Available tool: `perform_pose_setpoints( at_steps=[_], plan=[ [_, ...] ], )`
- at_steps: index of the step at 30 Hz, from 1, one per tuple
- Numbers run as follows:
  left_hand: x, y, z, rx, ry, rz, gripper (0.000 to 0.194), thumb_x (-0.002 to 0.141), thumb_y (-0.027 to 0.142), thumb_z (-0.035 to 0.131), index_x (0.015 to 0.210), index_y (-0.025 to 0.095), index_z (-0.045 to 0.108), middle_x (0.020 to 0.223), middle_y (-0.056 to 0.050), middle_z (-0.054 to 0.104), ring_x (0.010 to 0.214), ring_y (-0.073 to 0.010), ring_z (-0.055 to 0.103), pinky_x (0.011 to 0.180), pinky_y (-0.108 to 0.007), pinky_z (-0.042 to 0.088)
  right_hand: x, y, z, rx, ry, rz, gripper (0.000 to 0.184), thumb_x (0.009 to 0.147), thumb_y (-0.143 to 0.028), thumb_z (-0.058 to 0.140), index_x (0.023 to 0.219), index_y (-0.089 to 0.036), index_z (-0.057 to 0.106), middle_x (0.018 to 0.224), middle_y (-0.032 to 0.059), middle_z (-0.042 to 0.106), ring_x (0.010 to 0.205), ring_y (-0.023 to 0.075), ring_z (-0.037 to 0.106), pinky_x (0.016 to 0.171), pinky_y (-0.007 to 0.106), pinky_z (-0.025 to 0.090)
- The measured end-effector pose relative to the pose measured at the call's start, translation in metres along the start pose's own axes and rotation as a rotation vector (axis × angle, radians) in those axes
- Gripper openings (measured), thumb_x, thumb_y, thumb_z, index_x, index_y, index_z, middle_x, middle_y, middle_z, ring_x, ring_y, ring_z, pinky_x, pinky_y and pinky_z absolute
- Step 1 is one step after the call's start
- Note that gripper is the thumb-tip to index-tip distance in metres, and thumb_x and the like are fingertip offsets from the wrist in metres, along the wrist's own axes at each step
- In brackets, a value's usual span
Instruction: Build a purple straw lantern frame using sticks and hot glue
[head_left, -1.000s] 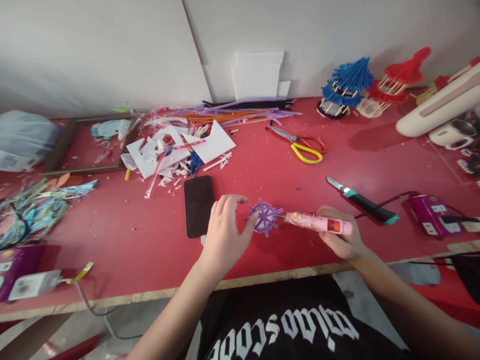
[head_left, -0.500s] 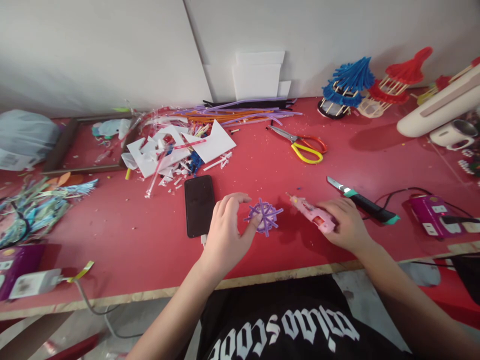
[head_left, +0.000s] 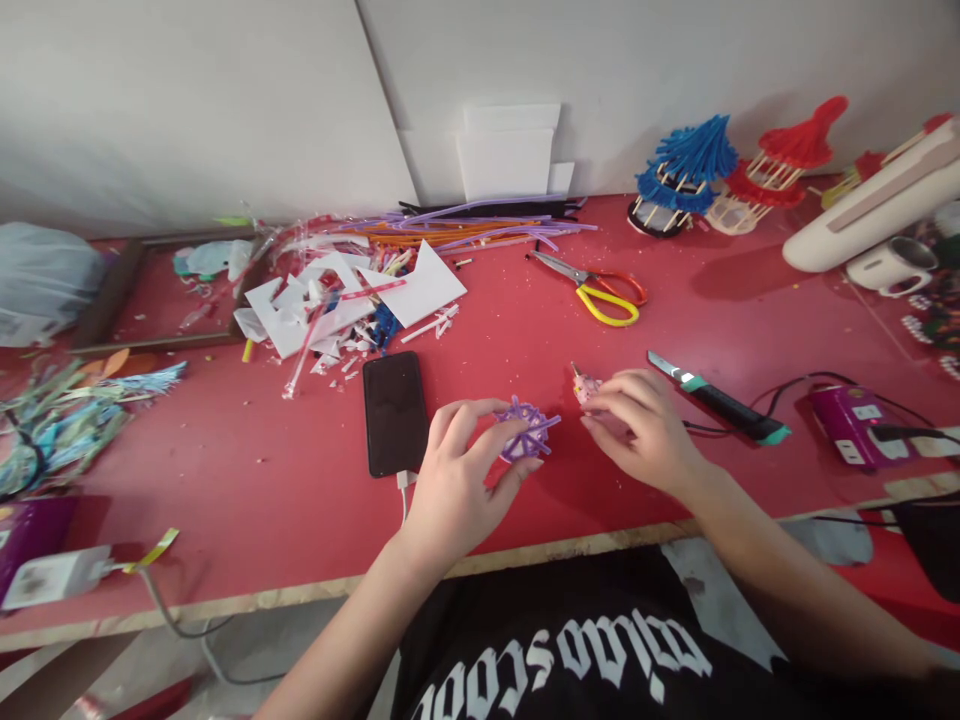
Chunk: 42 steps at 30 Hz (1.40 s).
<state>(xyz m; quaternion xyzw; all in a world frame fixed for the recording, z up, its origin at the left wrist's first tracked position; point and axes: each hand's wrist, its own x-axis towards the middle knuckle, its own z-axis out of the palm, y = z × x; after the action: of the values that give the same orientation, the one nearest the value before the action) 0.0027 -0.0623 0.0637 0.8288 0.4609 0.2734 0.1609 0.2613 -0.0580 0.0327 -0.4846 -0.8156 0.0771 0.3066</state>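
Note:
My left hand [head_left: 466, 462] is closed around the edge of a small round piece made of purple pipe cleaners [head_left: 529, 432], with spokes sticking out over its top. The fingers and thumb cover its left side. To the right, my right hand [head_left: 646, 432] has its fingers and thumb apart, reaching towards the purple piece. A pink hot glue gun [head_left: 586, 388] lies just beyond those fingers, its nozzle pointing away. Most of the gun's body is hidden behind the hand.
A phone [head_left: 394, 412] lies left of my hands. A utility knife [head_left: 724, 402] and scissors [head_left: 592, 286] rest to the right and beyond. Paper scraps [head_left: 322, 300], pipe cleaners [head_left: 480, 232], blue and red models [head_left: 679, 180], a mug [head_left: 892, 268] and a purple power strip [head_left: 851, 425] surround them.
My left hand has closed on the purple piece, which has tilted. My right hand has moved left and loosened from the glue gun, which its fingers held before.

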Motion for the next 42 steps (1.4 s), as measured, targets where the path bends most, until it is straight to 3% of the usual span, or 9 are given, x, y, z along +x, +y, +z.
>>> perform_pose_setpoints(
  at_steps=[4,12,20,42],
  plan=[
    [-0.002,0.001,0.001,0.032,-0.024,0.025,0.031,0.09,0.031,0.069,0.118,0.02,0.066,0.115,-0.012,0.061,0.107,-0.0282,0.054,0.095,-0.045,0.05,0.011,-0.013,0.008,0.107,0.004,-0.069,0.017,0.091,-0.02,0.064,0.108,-0.025,0.066,0.097,0.007,0.067,0.103,0.0264,0.058,0.091,0.045,0.049],
    [-0.006,0.001,0.003,0.094,-0.019,0.07,0.035,0.091,0.033,0.067,0.121,0.017,0.065,0.114,-0.014,0.059,0.106,-0.0288,0.054,0.093,-0.046,0.051,0.019,-0.013,0.007,0.166,-0.035,-0.153,0.009,0.092,-0.016,0.063,0.094,-0.024,0.066,0.088,0.0033,0.07,0.097,0.0227,0.061,0.09,0.042,0.048],
    [-0.006,-0.003,0.005,0.091,0.016,0.156,0.035,0.09,0.032,0.069,0.121,0.017,0.066,0.112,-0.013,0.059,0.103,-0.0276,0.055,0.091,-0.044,0.051,0.018,-0.015,0.012,0.206,-0.044,-0.094,0.005,0.093,-0.017,0.064,0.091,-0.021,0.062,0.085,0.0035,0.067,0.092,0.0212,0.059,0.088,0.041,0.047],
    [-0.008,-0.003,0.005,0.121,0.029,0.128,0.041,0.088,0.04,0.07,0.119,0.013,0.065,0.11,-0.015,0.057,0.101,-0.0286,0.052,0.089,-0.044,0.05,0.019,-0.016,0.014,0.219,-0.068,-0.055,0.007,0.093,-0.016,0.063,0.09,-0.02,0.059,0.084,0.0026,0.065,0.089,0.0195,0.058,0.09,0.041,0.046]
  ],
)
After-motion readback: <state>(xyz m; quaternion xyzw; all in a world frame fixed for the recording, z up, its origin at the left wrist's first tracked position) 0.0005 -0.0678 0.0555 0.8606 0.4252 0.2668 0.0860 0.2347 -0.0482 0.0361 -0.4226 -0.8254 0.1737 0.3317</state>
